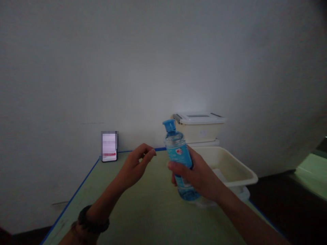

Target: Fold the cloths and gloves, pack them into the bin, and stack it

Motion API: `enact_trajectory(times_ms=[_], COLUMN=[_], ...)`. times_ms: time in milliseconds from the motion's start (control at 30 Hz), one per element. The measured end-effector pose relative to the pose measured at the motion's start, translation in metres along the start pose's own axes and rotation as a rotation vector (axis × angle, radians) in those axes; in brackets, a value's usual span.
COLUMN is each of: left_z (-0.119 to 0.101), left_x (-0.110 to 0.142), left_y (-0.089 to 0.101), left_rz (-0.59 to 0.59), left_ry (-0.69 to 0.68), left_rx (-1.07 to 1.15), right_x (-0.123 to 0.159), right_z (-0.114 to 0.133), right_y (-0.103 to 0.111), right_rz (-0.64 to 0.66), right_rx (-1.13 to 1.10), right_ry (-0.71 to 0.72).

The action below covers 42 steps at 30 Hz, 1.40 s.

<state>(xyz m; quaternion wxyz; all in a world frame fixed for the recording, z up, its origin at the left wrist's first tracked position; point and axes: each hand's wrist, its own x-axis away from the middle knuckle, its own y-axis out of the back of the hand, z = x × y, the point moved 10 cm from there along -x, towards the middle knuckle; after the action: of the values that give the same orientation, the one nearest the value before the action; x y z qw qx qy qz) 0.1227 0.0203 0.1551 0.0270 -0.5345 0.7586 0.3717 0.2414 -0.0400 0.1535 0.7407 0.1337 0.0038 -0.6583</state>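
My right hand [198, 177] is wrapped round the middle of a clear plastic water bottle [178, 149] with a blue cap and a blue label, holding it almost upright above the table. My left hand [136, 165] hovers just left of the bottle, at about the height of its label, with its fingers curled loosely and thumb near the fingertips; nothing shows in it. A dark watch sits on my left wrist.
A pale green table [143, 211] with a blue edge stands against a white wall. A phone [109, 146] leans upright at the back left corner. At the right stand a cream open tub [231, 168] and, behind it, a lidded box [199, 127].
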Motion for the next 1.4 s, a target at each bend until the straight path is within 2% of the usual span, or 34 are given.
enact_trajectory(times_ms=[67, 167, 300, 367, 433, 533, 667, 800, 900, 967, 1067, 1133, 1267, 1400], left_z=[0.011, 0.032, 0.053, 0.057, 0.057, 0.056, 0.063, 0.078, 0.095, 0.108, 0.128, 0.138, 0.146, 0.141], left_x=[-0.006, -0.014, -0.014, -0.011, -0.009, 0.000, 0.026, 0.054, 0.073, 0.085, 0.102, 0.110, 0.112, 0.109], left_y=[-0.018, -0.062, -0.120, -0.138, -0.139, -0.116, -0.063, -0.009, 0.030, 0.050, 0.067, 0.072, 0.073, 0.070], left_rz=[0.001, 0.103, 0.216, 0.229, 0.188, 0.074, -0.031, -0.119, -0.245, -0.321, -0.415, -0.466, -0.481, -0.467], left_ry=[0.083, 0.261, 0.509, 0.583, 0.584, 0.543, 0.578, 0.634, 0.626, 0.612, 0.635, 0.674, 0.697, 0.672], left_rx=[0.036, 0.133, 0.447, 0.557, 0.614, 0.689, 0.695, 0.729, 0.804, 0.845, 0.854, 0.842, 0.865, 0.917], right_x=[0.000, 0.002, 0.005, 0.008, 0.012, 0.020, 0.028, 0.016, -0.006, -0.025, -0.053, -0.068, -0.087, -0.086], right_z=[-0.002, -0.006, -0.018, -0.025, -0.029, -0.026, -0.016, -0.014, -0.021, -0.025, -0.028, -0.031, -0.027, -0.026], right_y=[0.022, 0.053, 0.081, 0.089, 0.093, 0.094, 0.082, 0.045, 0.011, -0.011, -0.035, -0.043, -0.048, -0.057], right_rz=[-0.035, -0.102, -0.176, -0.192, -0.193, -0.181, -0.182, -0.086, -0.010, 0.023, 0.048, 0.058, 0.108, 0.235], right_rx=[0.020, 0.062, 0.076, 0.092, 0.132, 0.169, 0.086, 0.016, -0.044, -0.085, -0.109, -0.048, 0.283, 0.564], right_ry=[-0.023, -0.038, -0.070, -0.099, -0.117, -0.126, -0.134, -0.140, -0.144, -0.124, -0.095, -0.087, 0.027, 0.144])
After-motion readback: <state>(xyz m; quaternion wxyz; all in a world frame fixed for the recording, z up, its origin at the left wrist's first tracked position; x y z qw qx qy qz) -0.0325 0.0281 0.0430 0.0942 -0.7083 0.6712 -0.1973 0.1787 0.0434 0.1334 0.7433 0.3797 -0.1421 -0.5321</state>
